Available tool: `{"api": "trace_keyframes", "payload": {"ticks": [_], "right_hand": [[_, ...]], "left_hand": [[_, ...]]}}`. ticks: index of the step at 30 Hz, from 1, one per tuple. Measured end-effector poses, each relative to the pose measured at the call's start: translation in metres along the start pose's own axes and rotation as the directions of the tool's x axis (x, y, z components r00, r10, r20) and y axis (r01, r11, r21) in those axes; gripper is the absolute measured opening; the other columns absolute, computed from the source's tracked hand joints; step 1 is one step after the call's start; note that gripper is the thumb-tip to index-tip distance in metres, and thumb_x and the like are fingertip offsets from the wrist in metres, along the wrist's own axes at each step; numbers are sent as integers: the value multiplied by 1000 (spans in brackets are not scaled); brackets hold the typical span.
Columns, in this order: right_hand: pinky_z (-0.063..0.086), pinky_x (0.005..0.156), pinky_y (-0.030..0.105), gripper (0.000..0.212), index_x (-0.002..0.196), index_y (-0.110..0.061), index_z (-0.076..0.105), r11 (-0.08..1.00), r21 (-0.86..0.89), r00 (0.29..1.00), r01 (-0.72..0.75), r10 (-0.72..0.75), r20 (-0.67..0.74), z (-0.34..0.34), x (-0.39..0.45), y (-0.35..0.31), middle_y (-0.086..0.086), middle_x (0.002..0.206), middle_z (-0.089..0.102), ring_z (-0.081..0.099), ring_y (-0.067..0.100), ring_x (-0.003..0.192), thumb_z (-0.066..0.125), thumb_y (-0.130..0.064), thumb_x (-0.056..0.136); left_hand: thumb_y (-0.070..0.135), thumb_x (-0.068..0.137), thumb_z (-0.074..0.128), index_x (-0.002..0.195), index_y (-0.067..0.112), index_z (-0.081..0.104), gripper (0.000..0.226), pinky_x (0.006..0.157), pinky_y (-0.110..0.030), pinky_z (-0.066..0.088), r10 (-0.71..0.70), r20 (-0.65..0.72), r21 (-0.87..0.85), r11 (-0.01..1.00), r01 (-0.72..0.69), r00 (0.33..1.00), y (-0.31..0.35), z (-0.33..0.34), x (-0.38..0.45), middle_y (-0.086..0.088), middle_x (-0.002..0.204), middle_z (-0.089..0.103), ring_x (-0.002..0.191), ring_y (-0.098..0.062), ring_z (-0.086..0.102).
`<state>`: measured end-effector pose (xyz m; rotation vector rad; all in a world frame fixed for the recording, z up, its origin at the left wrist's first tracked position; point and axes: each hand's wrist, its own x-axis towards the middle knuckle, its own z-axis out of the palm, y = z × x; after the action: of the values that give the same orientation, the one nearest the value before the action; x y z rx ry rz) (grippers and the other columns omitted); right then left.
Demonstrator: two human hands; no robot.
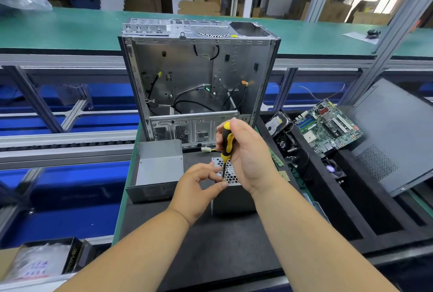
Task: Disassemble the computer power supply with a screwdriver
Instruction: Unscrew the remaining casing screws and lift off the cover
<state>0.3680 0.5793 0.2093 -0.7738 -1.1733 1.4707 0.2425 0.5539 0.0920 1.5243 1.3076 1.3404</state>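
Note:
The grey power supply (234, 198) stands on the black mat (210, 245), its perforated grille face up. My right hand (248, 155) grips a yellow-and-black screwdriver (226, 144) upright, its tip on the grille near the front edge. My left hand (199, 188) is beside the shaft, with thumb and fingers pinched close around the tip; any screw there is too small to tell. A removed grey metal cover (157, 170) lies to the left of the supply.
An empty computer case (199, 76) with loose cables stands open behind the supply. To the right, black foam trays hold a motherboard (328, 125), a hard drive (277, 124), a fan (332, 170) and a dark side panel (393, 137).

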Motion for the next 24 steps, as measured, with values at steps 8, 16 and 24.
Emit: {"api": "trace_keyframes", "payload": {"ticks": [8,16,24], "right_hand": [[39,58,20,31,86,-16,60,999,41,1000,16,-17,14,5,-3,5,-2,64,49,41,12,60,43,-39,97],[50,69,24,24,84,-19,59,998,-65,1000,11,-12,-20,-2,-2,-2,-2,79,63,58,14,71,50,-39,93],[44,68,26,47,76,-21,71,998,-18,998,-67,67,15,5,2,3,-1,69,57,51,11,64,40,-50,97]], "left_hand": [[14,75,85,73,34,71,24,104,-22,41,9,11,-5,1000,-9,1000,-3,0,2,24,104,66,118,2,58],[14,75,85,71,31,70,22,105,-23,41,11,12,27,1000,-11,1000,-5,0,2,29,104,65,117,3,57],[14,75,85,73,21,72,15,108,-30,41,-26,18,-30,999,26,999,-5,0,1,19,102,68,120,1,57]]}}
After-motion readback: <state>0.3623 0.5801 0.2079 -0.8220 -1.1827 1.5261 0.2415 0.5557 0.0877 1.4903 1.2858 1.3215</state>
